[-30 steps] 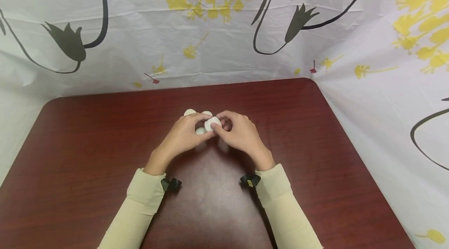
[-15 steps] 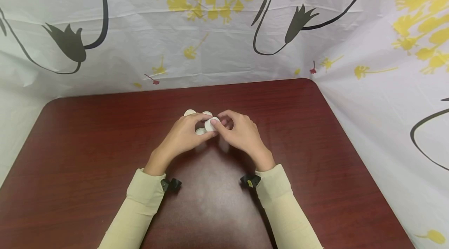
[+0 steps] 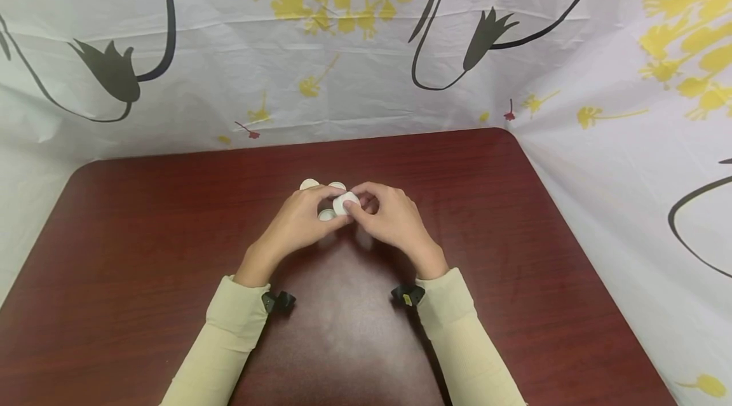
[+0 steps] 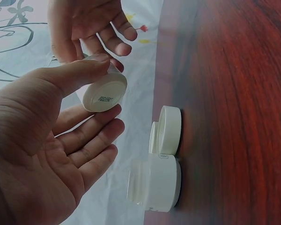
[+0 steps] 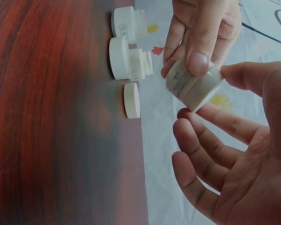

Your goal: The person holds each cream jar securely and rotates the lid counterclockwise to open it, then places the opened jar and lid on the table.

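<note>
A small white cosmetic jar (image 3: pixel 345 204) is held up between both hands. My left hand (image 3: pixel 297 215) grips its body; in the left wrist view the jar's base (image 4: pixel 105 96) with a small dark stamp faces the camera, the thumb lying over its side. My right hand (image 3: pixel 389 212) pinches the lid (image 5: pixel 203 91) from the other end. The printed side of the jar (image 5: pixel 180 84) shows in the right wrist view. Below the hands, an uncapped jar (image 4: pixel 161 183) with a bare neck stands on the table beside a white lid (image 4: pixel 171 131).
In the right wrist view, another open jar (image 5: pixel 139 64) with a threaded neck stands behind a lid, and a further lid (image 5: pixel 131 101) lies nearby. The dark red wooden table (image 3: pixel 143 253) ends at a white patterned cloth (image 3: pixel 366 88) at the back and right.
My right fingers lift slightly off the lid and come back around it, turning it a little. My left hand keeps nearly the same place, and the things on the table stay put.
</note>
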Demonstrator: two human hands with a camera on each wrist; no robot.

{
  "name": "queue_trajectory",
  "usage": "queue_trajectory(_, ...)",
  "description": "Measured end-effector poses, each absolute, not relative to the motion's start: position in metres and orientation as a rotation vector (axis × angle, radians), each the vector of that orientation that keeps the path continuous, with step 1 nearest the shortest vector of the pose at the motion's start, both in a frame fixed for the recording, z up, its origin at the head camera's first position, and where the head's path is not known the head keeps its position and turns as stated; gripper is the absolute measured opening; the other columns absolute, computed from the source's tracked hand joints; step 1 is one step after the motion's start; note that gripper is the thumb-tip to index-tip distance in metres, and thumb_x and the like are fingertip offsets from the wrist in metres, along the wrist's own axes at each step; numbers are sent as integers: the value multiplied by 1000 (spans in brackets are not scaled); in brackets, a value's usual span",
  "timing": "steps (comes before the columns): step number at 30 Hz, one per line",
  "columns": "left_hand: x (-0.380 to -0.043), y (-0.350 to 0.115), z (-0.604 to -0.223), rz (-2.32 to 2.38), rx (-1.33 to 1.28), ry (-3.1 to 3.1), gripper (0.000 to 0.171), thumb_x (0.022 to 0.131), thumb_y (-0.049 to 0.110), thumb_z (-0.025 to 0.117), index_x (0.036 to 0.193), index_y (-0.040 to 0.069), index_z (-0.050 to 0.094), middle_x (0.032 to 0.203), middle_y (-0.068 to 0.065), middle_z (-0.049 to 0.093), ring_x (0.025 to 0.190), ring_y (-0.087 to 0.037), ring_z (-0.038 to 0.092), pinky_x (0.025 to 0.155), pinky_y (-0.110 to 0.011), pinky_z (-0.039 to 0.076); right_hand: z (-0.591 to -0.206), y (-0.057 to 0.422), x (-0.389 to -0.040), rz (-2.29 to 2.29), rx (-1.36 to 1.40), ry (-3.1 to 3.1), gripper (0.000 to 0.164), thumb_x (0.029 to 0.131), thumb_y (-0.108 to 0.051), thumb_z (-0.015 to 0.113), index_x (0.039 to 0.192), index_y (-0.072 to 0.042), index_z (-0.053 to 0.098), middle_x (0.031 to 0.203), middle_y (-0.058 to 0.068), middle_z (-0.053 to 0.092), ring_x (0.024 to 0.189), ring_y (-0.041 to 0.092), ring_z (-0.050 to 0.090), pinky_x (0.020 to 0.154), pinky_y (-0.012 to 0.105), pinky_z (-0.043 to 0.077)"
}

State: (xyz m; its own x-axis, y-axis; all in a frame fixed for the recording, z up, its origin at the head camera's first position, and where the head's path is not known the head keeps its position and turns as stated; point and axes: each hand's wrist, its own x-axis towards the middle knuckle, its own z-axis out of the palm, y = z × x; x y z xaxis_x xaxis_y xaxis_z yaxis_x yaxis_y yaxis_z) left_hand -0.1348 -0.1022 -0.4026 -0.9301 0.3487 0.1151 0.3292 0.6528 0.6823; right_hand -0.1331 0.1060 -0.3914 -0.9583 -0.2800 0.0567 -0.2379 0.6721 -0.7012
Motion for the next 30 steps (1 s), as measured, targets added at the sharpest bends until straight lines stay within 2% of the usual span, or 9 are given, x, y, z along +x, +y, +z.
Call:
queue_trajectory(9, -135, -102, -402, 1167, 578, 2841, 47, 88, 33, 85, 130, 12, 75, 119, -6, 77, 110, -29, 66, 95, -45, 56, -391, 105, -133, -1178, -451, 2809, 27, 99, -41, 70, 118, -24, 76, 92, -8, 75, 81, 7, 68, 74, 34, 53)
queue_trajectory(17, -135, -102, -401, 1167, 592, 2842, 45, 88, 35, 85, 128, 17, 76, 116, -1, 77, 111, -27, 64, 92, -42, 55, -392, 105, -132, -1154, -366, 2846, 41, 100, -56, 63, 121, -22, 74, 94, -9, 76, 84, 9, 70, 77, 38, 54)
queue_trajectory(23, -135, -102, -402, 1158, 591, 2840, 46, 88, 35, 86, 129, 16, 76, 118, -1, 77, 111, -27, 64, 93, -42, 55, -393, 105, -133, -1138, -361, 2873, 36, 99, -55, 66, 110, -22, 76, 86, -8, 73, 77, 8, 68, 70, 34, 52)
queue_trajectory(30, -135, -103, -402, 1153, 577, 2838, 46, 90, 34, 84, 131, 13, 75, 118, -5, 77, 110, -28, 64, 92, -45, 55, -394, 105, -133, -1143, -399, 2851, 31, 98, -49, 69, 114, -23, 76, 88, -9, 74, 77, 7, 68, 70, 33, 52)
